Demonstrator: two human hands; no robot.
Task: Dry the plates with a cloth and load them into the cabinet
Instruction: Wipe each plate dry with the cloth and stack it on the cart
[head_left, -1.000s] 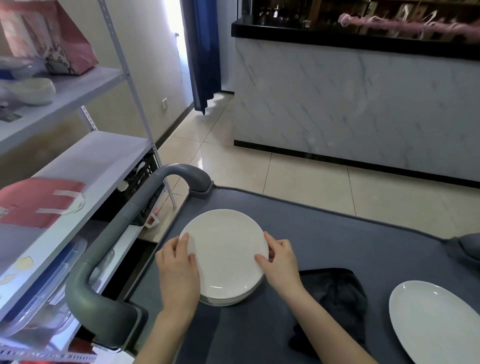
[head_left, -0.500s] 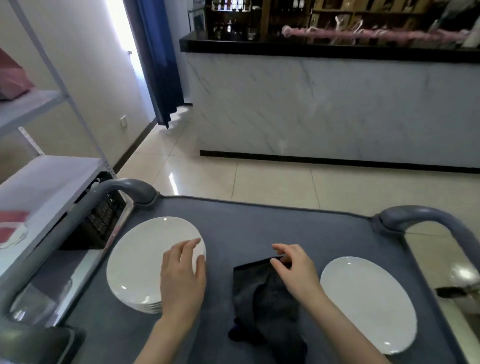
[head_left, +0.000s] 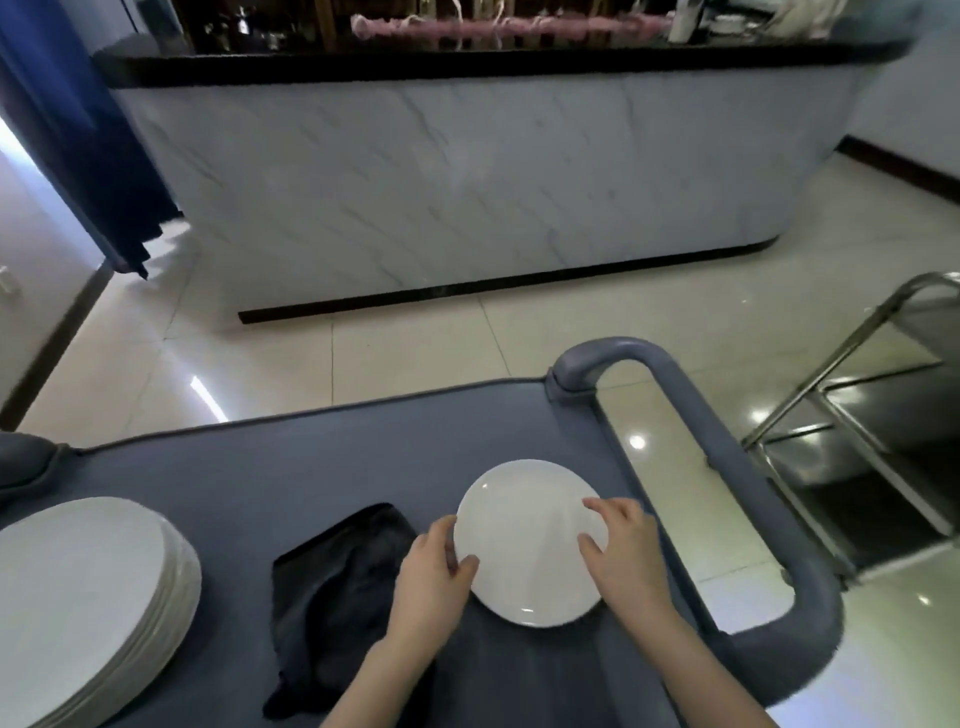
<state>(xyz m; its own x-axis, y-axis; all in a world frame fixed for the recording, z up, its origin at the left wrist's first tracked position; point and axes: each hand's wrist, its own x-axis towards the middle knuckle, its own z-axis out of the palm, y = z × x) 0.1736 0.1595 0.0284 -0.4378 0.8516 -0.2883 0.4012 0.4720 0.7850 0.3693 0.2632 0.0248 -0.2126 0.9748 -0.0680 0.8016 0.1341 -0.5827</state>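
A single white plate lies on the grey cart top, near its right side. My left hand grips the plate's left rim, thumb on top. My right hand grips the right rim, fingers curled over the edge. A dark cloth lies crumpled on the cart just left of my left hand. A stack of several white plates sits at the cart's left edge.
The cart's grey handle loops along the right side. A metal rack stands on the tiled floor to the right. A marble-fronted counter runs across the back, and a blue curtain hangs at the left.
My view has swung right. Both hands left the plate stack and the cloth and now hold the single plate by its two sides.
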